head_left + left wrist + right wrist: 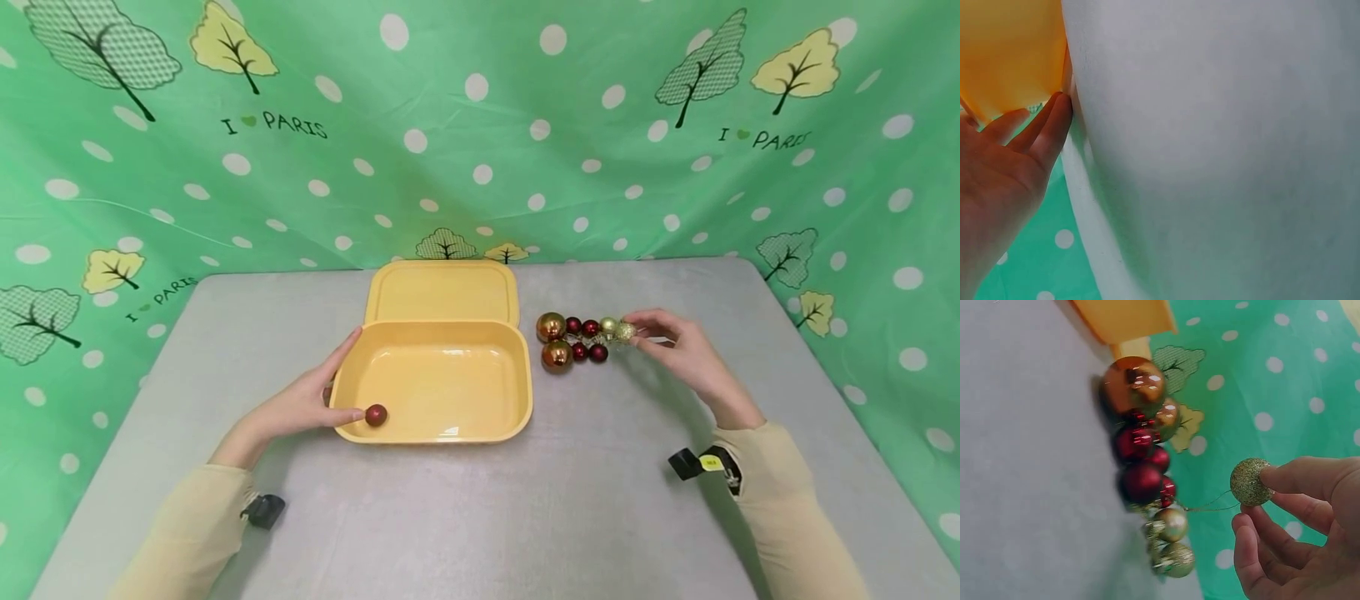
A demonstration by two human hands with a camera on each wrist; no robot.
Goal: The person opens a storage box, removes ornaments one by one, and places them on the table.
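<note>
My left hand [296, 404] lies along the left side of a yellow plastic box [521, 404], its thumb reaching over the rim. In the left wrist view its straight fingers [1054, 128] touch the box's outer wall. Inside, by the thumb tip, is a small dark red bauble [377, 415]. To the box's right, my right hand [678, 354] pinches a gold glitter bauble [1249, 482] between thumb and fingers. A thin string loop runs from it toward several other baubles: large copper ones [557, 357], small red ones [1141, 482] and small gold ones [1172, 525].
The box's yellow lid [442, 292] lies directly behind it on the grey tabletop [480, 517]. A green dotted cloth [480, 150] printed with trees hangs around the back and sides. Black wrist cameras are strapped on both sleeves.
</note>
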